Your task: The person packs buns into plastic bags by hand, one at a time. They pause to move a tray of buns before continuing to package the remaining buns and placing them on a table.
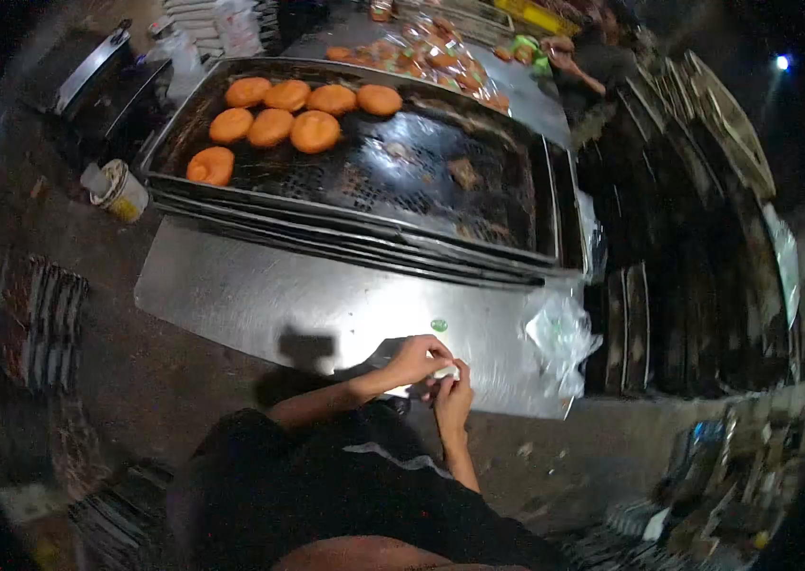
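My left hand (414, 358) and my right hand (454, 388) meet at the near edge of a steel table (260, 295). Together they pinch a small white piece (443, 373), perhaps a wrapper or plastic; its exact nature is too small to tell. A tiny green bit (439, 324) lies on the steel just beyond my hands. A crumpled clear plastic bag (562, 335) sits at the table's right end.
A stack of dark baking trays (479, 205) holds several round orange buns (274, 119) at the far left. A white cup (122, 190) stands left of the trays. Another person's hand (564, 57) works over wrapped buns (422, 52) at the back. Tray racks stand on the right.
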`<state>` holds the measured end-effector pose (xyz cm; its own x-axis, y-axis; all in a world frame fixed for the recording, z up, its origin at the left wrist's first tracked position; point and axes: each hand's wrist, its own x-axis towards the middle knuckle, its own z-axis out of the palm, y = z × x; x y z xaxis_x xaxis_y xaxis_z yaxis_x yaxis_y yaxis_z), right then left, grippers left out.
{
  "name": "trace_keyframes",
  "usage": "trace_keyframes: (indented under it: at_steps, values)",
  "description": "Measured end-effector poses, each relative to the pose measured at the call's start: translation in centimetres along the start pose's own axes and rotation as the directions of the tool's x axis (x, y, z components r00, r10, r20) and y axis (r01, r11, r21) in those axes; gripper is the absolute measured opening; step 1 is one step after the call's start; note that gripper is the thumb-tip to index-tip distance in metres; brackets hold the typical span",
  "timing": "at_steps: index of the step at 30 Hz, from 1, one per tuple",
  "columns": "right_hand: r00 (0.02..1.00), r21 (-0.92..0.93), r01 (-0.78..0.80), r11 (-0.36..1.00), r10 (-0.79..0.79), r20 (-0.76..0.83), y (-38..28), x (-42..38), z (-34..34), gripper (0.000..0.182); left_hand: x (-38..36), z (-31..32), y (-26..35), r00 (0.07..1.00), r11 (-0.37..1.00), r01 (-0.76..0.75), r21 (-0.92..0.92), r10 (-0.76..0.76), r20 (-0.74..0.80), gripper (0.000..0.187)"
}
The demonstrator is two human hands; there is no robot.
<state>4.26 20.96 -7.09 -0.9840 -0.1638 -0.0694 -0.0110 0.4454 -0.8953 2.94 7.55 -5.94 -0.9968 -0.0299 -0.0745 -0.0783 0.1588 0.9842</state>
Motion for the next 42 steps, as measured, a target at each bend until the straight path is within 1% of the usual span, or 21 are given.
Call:
trace_keyframes:
  at_steps: [1,3,5,6,7,9,11,13,14,15,16,18,19,21,27,29,30,32,36,39,42]
  values:
    - [0.971,0.265,-0.229,0.937,0.198,0.138,-2.2,0.5,0.6,0.03,0.5,-0.6,-0.1,0.985,0.993,-0.106,0.044,0.11,-0.132,0.014]
    - [0.792,0.335,-0.551,0.765,0.351,0.5,-5.5,4.5,-0.8,0.036,1.2,-2.7,1.7,0.846,0.894,-0.374,0.246,0.438,-0.303,0.009]
    - [0.92,0.704,-0.202,0.681,-0.116,0.376,-6.5,7.6,-0.3,0.043,0.4,-5.0,5.6,0.734,0.76,-0.595,0.261,0.646,-0.209,0.009]
    - [0.949,0.836,-0.271,0.478,-0.014,0.316,-11.9,9.1,0.6,0.044,-0.1,-6.1,7.3,0.719,0.748,-0.61,0.262,0.661,-0.215,0.003]
    - [0.933,0.914,-0.023,0.405,-0.319,0.164,-13.4,10.9,2.2,0.051,0.3,-6.8,6.7,0.7,0.782,-0.605,0.151,0.612,-0.368,0.015]
    - [0.884,0.979,-0.15,0.138,-0.425,0.195,-21.8,8.9,5.4,0.063,0.9,-10.5,8.9,0.549,0.799,-0.6,-0.035,0.38,-0.744,0.033]
    - [0.739,0.867,-0.461,0.19,-0.459,0.493,-21.8,9.0,10.1,0.061,0.9,-15.5,6.5,0.79,0.346,-0.58,-0.738,0.015,-0.613,0.042]
    - [0.488,0.602,-0.589,0.539,-0.357,0.797,-22.1,8.8,15.6,0.056,-1.8,-22.2,3.3,0.86,0.229,-0.506,-0.831,0.061,-0.507,0.036]
    - [0.453,0.528,-0.413,0.742,-0.336,0.826,-24.1,9.2,17.4,0.042,-3.6,-25.1,3.4,0.851,0.202,-0.52,-0.83,0.039,-0.523,0.033]
    - [0.422,0.421,0.095,0.902,-0.42,0.804,-25.7,10.9,19.1,0.028,-5.2,-27.2,4.0,0.742,0.24,-0.634,-0.735,-0.077,-0.666,0.033]
    - [0.385,0.261,0.665,0.7,-0.62,0.684,-28.4,12.4,21.3,0.021,-6.1,-29.2,3.6,0.582,0.273,-0.751,-0.602,-0.157,-0.798,0.035]
    - [0.313,0.17,0.88,0.444,-0.81,0.495,-31.8,17.0,28.3,0.033,-8.7,-32.1,2.7,0.322,0.363,-0.837,-0.409,-0.277,-0.905,0.04]
    - [0.114,0.077,0.981,0.177,-0.853,0.509,-32.8,20.3,32.2,0.043,-9.5,-32.8,1.9,0.265,0.337,-0.866,-0.37,-0.318,-0.91,0.044]
    - [0.104,-0.216,0.974,-0.067,-0.718,0.688,-33.2,24.1,37.8,0.052,-11.4,-33.5,2.1,0.211,0.35,-0.863,-0.364,-0.403,-0.89,0.047]
    - [0.101,-0.084,0.995,0.058,-0.676,0.73,-30.7,28.1,38.7,0.047,-15.5,-37.0,1.3,0.038,0.405,-0.889,-0.215,-0.403,-0.915,0.053]
    - [0.285,-0.074,0.932,0.356,-0.591,0.755,-29.7,28.3,36.7,0.046,-15.8,-37.6,0.2,0.048,0.375,-0.909,-0.183,-0.342,-0.939,0.052]
    - [0.446,-0.125,0.838,0.532,-0.532,0.72,-31.3,25.0,33.8,0.045,-15.8,-38.0,0.4,0.017,0.351,-0.924,-0.153,-0.362,-0.932,0.052]
    - [0.348,0.0,0.926,0.377,-0.856,0.382,-30.7,19.7,30.6,0.043,-14.9,-38.9,1.4,-0.035,0.293,-0.949,-0.117,-0.466,-0.884,0.055]
    - [-0.092,0.121,0.991,-0.062,-0.959,0.268,-31.7,9.3,26.7,0.061,-8.3,-35.8,2.7,0.275,0.252,-0.919,-0.303,-0.141,-0.951,0.058]
    - [0.243,0.2,0.941,0.272,-0.957,0.16,-28.6,8.0,25.8,0.062,-6.6,-32.8,4.3,0.457,0.293,-0.847,-0.444,-0.025,-0.889,0.053]
    - [0.316,0.181,0.929,0.323,-0.946,0.065,-26.4,6.6,23.4,0.071,-5.2,-31.4,4.1,0.722,0.315,-0.68,-0.662,0.13,-0.68,0.042]
